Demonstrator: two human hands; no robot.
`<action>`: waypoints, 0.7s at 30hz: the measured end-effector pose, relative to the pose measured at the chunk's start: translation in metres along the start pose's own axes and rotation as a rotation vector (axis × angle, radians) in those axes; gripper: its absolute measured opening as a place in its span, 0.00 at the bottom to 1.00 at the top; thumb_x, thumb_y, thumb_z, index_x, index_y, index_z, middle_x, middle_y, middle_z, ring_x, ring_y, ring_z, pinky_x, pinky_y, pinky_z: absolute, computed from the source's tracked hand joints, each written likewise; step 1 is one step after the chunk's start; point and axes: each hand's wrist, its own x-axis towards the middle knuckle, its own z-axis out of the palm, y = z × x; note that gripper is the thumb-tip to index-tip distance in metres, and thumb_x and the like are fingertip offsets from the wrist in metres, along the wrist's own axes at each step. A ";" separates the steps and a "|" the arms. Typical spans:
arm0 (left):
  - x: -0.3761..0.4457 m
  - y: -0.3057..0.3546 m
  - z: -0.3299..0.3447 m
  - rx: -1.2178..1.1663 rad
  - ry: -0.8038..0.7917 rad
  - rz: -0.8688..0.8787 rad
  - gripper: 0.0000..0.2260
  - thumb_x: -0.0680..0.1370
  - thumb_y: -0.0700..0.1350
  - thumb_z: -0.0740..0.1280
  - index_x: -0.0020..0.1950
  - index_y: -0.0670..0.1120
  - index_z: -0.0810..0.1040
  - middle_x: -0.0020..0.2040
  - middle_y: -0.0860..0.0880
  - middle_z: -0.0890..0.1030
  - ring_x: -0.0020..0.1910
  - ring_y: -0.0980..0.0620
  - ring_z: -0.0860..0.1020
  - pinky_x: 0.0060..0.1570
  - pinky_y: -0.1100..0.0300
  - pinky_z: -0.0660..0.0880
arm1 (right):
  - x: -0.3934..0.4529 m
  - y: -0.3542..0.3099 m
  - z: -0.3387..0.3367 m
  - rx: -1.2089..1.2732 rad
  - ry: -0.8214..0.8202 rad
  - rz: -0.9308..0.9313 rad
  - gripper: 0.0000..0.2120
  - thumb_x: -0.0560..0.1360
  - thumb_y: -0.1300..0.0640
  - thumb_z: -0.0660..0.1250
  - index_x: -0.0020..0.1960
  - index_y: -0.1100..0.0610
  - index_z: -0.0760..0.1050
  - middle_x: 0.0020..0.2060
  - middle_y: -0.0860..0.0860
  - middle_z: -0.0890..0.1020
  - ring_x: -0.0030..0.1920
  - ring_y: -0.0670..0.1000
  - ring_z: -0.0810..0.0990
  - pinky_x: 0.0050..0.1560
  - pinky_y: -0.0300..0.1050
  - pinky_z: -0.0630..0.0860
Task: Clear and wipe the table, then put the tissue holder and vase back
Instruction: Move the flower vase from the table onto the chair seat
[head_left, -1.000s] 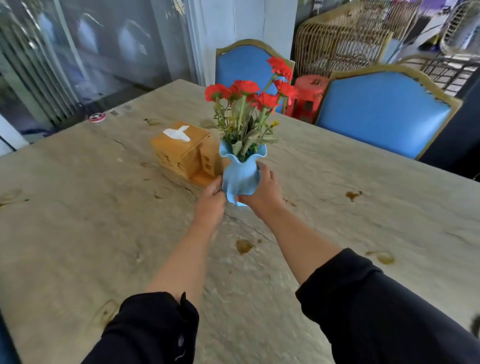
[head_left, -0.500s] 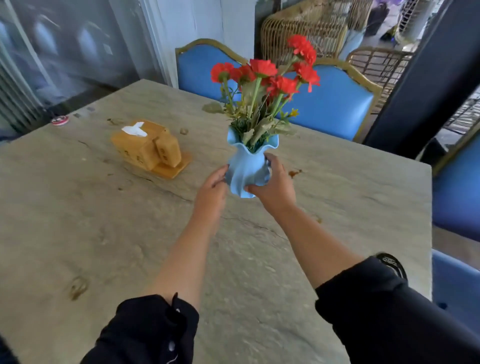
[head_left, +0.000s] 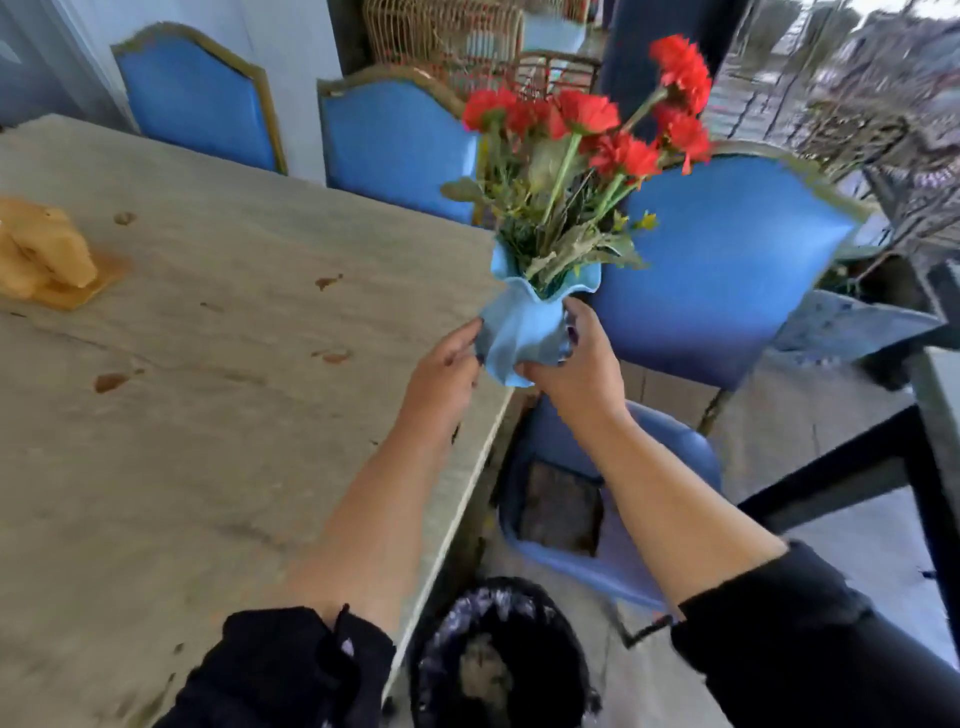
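Note:
A light blue ruffled vase (head_left: 522, 327) with red flowers (head_left: 597, 119) hangs in the air at the table's right edge. My left hand (head_left: 441, 374) presses its left side and my right hand (head_left: 582, 364) grips its right side and base. The wooden tissue holder (head_left: 44, 254) stands on the table (head_left: 234, 415) at the far left, partly cut off by the frame. Brown stains (head_left: 111, 382) dot the stone tabletop.
Blue chairs (head_left: 727, 270) stand along the far side and to the right of the table, one seat (head_left: 613, 509) just below my hands. A bin lined with a black bag (head_left: 498, 660) sits on the floor by the table's near right corner. A dark table frame (head_left: 857, 467) is at the right.
Both hands have lifted the vase off the table centre and carried it right, past the tissue holder, out to the table's right edge. The view has swung right.

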 end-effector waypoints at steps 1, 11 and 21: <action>-0.002 -0.004 0.025 -0.008 -0.018 -0.012 0.22 0.77 0.38 0.57 0.68 0.54 0.73 0.51 0.60 0.82 0.47 0.56 0.75 0.46 0.60 0.71 | 0.000 0.017 -0.018 -0.015 0.011 0.023 0.40 0.61 0.54 0.76 0.70 0.49 0.64 0.62 0.51 0.75 0.61 0.53 0.76 0.57 0.47 0.74; 0.021 -0.095 0.208 -0.197 -0.157 -0.389 0.13 0.82 0.47 0.57 0.63 0.48 0.75 0.59 0.50 0.78 0.62 0.53 0.75 0.62 0.57 0.71 | 0.012 0.205 -0.112 -0.054 0.067 0.241 0.36 0.63 0.58 0.78 0.66 0.51 0.66 0.57 0.51 0.78 0.54 0.53 0.78 0.47 0.43 0.71; 0.084 -0.220 0.288 -0.204 -0.153 -0.508 0.09 0.80 0.48 0.61 0.55 0.51 0.79 0.51 0.54 0.82 0.54 0.56 0.79 0.52 0.64 0.72 | 0.037 0.366 -0.089 0.017 0.107 0.398 0.32 0.66 0.61 0.76 0.66 0.51 0.67 0.53 0.44 0.75 0.53 0.49 0.76 0.41 0.36 0.68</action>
